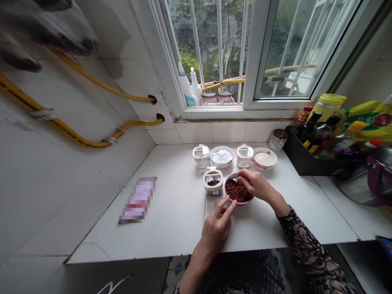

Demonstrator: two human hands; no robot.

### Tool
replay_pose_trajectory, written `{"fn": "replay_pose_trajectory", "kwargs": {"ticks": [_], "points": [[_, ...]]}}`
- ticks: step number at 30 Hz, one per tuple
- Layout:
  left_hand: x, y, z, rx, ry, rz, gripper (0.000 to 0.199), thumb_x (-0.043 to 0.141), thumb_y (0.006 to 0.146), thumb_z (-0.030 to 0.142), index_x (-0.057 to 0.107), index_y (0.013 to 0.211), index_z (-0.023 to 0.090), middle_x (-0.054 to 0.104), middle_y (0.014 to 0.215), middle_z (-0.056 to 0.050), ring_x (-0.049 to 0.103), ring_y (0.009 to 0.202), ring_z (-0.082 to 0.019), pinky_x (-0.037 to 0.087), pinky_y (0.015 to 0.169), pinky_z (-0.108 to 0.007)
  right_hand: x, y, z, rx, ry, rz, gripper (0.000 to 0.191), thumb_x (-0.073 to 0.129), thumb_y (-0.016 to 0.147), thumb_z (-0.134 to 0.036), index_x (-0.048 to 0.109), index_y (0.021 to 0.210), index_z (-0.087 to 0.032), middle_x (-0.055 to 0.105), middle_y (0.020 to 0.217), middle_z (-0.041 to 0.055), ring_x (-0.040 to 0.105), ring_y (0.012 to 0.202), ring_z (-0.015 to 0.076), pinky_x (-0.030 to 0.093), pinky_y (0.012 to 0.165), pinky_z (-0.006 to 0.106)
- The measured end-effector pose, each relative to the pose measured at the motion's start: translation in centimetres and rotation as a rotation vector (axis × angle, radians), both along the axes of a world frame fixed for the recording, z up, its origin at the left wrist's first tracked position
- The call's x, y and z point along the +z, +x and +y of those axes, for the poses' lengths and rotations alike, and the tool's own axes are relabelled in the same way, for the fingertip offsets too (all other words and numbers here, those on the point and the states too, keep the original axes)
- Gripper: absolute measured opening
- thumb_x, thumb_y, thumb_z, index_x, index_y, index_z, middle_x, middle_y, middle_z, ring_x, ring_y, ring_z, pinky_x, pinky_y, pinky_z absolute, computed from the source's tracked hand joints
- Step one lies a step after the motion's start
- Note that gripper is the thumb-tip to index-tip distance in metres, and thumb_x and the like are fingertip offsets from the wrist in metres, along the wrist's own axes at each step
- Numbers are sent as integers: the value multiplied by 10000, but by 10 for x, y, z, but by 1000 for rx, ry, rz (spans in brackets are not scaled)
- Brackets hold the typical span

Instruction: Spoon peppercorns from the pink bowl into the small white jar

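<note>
A bowl of dark red peppercorns (pixel 238 192) stands on the white counter. My right hand (pixel 252 183) pinches a small spoon (pixel 235 179) at the bowl's far edge, its tip among the peppercorns. My left hand (pixel 218 224) has its fingers apart, with fingertips at the bowl's near-left rim, and holds nothing. Just left of the bowl is an open clear jar (pixel 213 183) with some peppercorns inside. Behind stand a lidded jar (pixel 201 156), a bowl of white grains (pixel 222 156), another lidded jar (pixel 244 156) and a bowl of off-white grains (pixel 265 158).
A purple packet (pixel 139 200), partly pixelated, lies on the left of the counter. At the right are a black box of bottles (pixel 315 163), a pinkish jar (pixel 278 139) and a metal pot (pixel 355 183). The counter's front edge (pixel 137 258) runs near me.
</note>
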State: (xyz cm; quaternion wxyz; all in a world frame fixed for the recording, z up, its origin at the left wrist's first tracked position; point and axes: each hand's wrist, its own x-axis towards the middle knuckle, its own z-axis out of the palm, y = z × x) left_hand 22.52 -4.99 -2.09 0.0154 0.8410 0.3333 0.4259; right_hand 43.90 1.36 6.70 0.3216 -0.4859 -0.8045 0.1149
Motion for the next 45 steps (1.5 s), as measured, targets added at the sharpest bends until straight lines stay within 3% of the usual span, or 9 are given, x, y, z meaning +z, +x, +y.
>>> {"fn": "replay_pose_trajectory", "kwargs": {"ticks": [3,7,14,22,30,45], "points": [[0,0,1,2,5,-5,552,431,941,9,519,1441,225,601,1336,-154,703,887,-128,620,808,-255,-4,-5,1,-8,-19,164,167,531,962,-242,681,909,-189,745,817,60,676,718,183,506,674,283],[-2,1,3,-2,8,-22,553,431,945,14,510,1446,236,607,1318,-148,703,863,-125,623,777,-250,-10,0,6,-67,76,238,192,565,930,-246,690,795,-189,727,750,66,655,685,191,504,660,301],[-1,0,3,-12,4,-31,542,429,943,11,525,1430,229,594,1324,-143,703,866,-123,620,774,-240,-1,8,0,-32,83,375,200,617,914,-295,694,761,-191,692,665,36,612,597,165,497,580,284],[3,-2,1,-14,-12,-24,535,432,949,8,526,1428,227,588,1327,-143,700,873,-120,617,783,-230,-11,8,7,-157,-101,710,260,675,860,-446,657,848,-187,650,629,6,588,505,143,503,463,256],[5,-2,-2,1,-12,-8,551,429,952,8,506,1449,234,590,1340,-147,706,880,-126,618,779,-231,-13,-1,1,-208,86,525,127,602,880,-268,693,832,-194,692,674,26,632,575,155,514,559,270],[4,1,-3,-2,-19,-21,543,420,935,-13,524,1424,199,592,1337,-165,706,902,-137,622,820,-263,-17,-1,2,-176,-77,599,155,665,852,-339,708,816,-194,716,633,31,678,567,186,548,571,293]]}}
